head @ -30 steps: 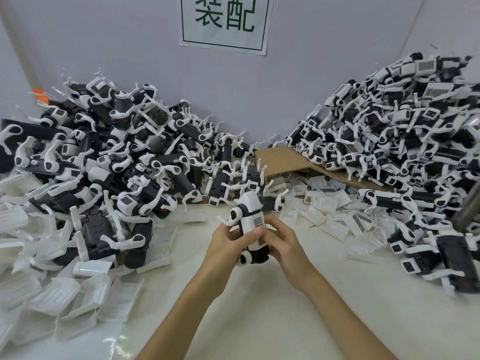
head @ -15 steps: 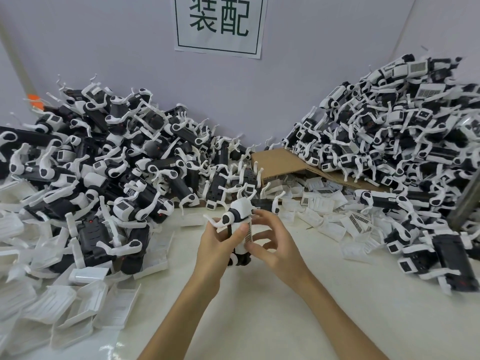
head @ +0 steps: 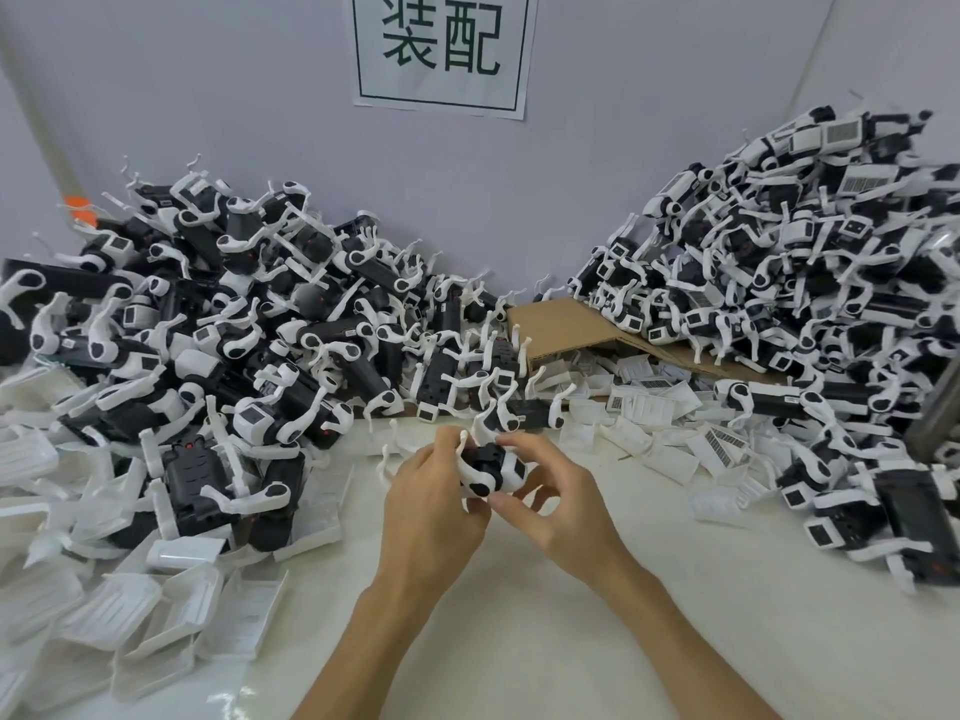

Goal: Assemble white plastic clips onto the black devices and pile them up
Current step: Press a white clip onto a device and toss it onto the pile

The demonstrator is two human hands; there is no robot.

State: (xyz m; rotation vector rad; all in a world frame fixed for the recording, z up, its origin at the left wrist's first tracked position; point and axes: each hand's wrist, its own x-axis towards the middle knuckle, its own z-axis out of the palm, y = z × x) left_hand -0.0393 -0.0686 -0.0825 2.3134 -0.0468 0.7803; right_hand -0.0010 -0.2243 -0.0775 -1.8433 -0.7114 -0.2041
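A black device with white clips [head: 491, 467] lies tipped on its side between both hands, just above the white table near its middle. My left hand [head: 434, 504] grips its left end, fingers curled round the white clip arms. My right hand [head: 558, 498] pinches its right end with thumb and fingers. A large pile of clipped black devices [head: 223, 330] covers the left and back. Another, taller pile of devices [head: 789, 283] rises at the right.
Loose white plastic trays [head: 171, 615] lie at the front left, and smaller labelled white pieces [head: 654, 407] are scattered behind my hands. A brown cardboard sheet [head: 566, 324] slopes under the right pile. A paper sign [head: 441, 49] hangs on the grey wall.
The device has turned from upright to lying on its side between my hands. Both hands have shifted their hold on it and stayed in the same spot.
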